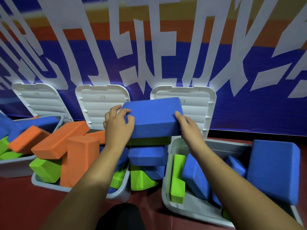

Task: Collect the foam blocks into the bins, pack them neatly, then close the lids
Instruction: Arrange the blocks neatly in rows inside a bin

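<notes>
Blue foam block (154, 117), my left grip (118, 125) and right grip (189, 128) clasping its ends: packing step; next, probably, laid flat in bin (166, 188) at 4 o'clock

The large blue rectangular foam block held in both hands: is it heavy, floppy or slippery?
Probably light: the large blue rectangular foam block is gripped only at its ends, by the left hand and right hand. Likely stiff, since it spans between them without sagging. Its matte, grainy surface should not slip easily.
</notes>
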Demonstrator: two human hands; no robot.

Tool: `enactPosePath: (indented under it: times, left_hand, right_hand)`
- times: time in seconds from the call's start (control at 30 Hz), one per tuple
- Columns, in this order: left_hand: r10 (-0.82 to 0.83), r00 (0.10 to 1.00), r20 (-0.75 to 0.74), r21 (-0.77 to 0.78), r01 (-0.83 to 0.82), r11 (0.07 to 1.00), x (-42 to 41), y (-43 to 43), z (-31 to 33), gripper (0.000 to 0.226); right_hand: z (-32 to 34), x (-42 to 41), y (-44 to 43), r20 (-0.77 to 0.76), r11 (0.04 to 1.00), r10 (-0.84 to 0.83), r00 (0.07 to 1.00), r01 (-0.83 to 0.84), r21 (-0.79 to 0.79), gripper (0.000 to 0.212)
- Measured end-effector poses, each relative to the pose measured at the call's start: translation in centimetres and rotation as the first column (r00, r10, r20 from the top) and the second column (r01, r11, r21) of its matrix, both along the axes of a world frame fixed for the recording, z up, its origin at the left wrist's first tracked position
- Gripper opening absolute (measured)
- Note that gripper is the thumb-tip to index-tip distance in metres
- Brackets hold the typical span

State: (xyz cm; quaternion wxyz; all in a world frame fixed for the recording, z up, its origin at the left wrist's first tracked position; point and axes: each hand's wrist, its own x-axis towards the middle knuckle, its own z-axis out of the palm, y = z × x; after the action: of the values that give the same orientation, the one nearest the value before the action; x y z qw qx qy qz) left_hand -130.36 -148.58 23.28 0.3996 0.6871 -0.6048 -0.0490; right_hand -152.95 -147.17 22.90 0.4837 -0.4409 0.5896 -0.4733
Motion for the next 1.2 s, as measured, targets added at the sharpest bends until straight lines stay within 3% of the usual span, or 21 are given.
enactPosePath:
  times: [0.1, 0.23, 0.33, 0.43, 0.67, 0.77, 0.83, 0.9, 1.0, 1.1, 1.2]
  left_hand:
    - [-0.034, 0.997, 0.064, 0.006, 0.034, 0.999, -0.3, 0.2, -0.7, 0.023]
    - [-0.051, 0.99, 0.128, -0.034, 0.055, 0.998, -0.7, 0.5, -0.8, 0.026]
    - [-0.07, 0.983, 0.171, -0.005, 0.072, 0.997, -0.9, 0.4, -0.6, 0.037]
    - [-0.072, 0.978, 0.197, -0.021, 0.078, 0.997, -0.9, 0.5, -0.3, 0.044]
    - [-0.195, 0.962, 0.193, -0.127, 0.221, 0.967, -3.6, 2.0, 1.6, 0.045]
    - [-0.369, 0.895, 0.251, -0.262, 0.429, 0.864, -7.9, 4.2, 2.0, 0.033]
    - [-0.539, 0.794, 0.28, -0.267, 0.604, 0.751, -11.3, 5.8, 1.2, 0.026]
    - [-0.653, 0.692, 0.307, -0.22, 0.719, 0.659, -13.7, 6.3, -1.2, 0.021]
    - [-0.77, 0.608, 0.192, -0.015, 0.787, 0.617, -15.4, 6.0, -6.2, 0.019]
    - [-0.707, 0.695, -0.128, 0.322, 0.703, 0.634, -16.4, 5.6, -11.5, 0.014]
    - [-0.459, 0.856, -0.238, 0.585, 0.503, 0.636, -16.7, 4.6, -16.3, 0.014]
  right_hand:
    - [0.5, 0.7, -0.4, -0.058, 0.999, 0.03, 0.998, -0.032, -0.031, 0.052]
    - [0.7, 1.2, -0.5, -0.059, 1.0, -0.002, 0.998, 0.001, -0.012, 0.098]
    - [0.6, 1.0, -0.5, -0.079, 0.999, -0.021, 0.997, 0.017, -0.043, 0.09]
    - [0.7, 0.9, -0.4, -0.075, 0.999, -0.024, 0.997, 0.021, -0.045, 0.097]
    - [0.4, -1.4, 0.4, -0.033, 0.993, -0.116, 0.993, 0.115, -0.04, 0.052]
    - [-0.6, -4.2, 1.5, -0.073, 0.988, -0.154, 0.985, 0.152, -0.022, 0.031]
    - [-2.0, -6.5, 2.5, -0.117, 0.981, -0.195, 0.974, 0.195, -0.01, 0.04]
    - [-4.1, -8.9, 3.5, -0.187, 0.973, -0.221, 0.957, 0.228, 0.019, 0.053]
    - [-7.7, -12.0, 5.3, -0.318, 0.964, -0.195, 0.928, 0.241, 0.109, 0.045]
    - [-11.3, -13.7, 6.7, -0.412, 0.957, -0.107, 0.905, 0.206, 0.204, 0.039]
    - [-15.6, -14.0, 7.3, -0.42, 0.94, 0.015, 0.907, 0.13, 0.315, 0.04]
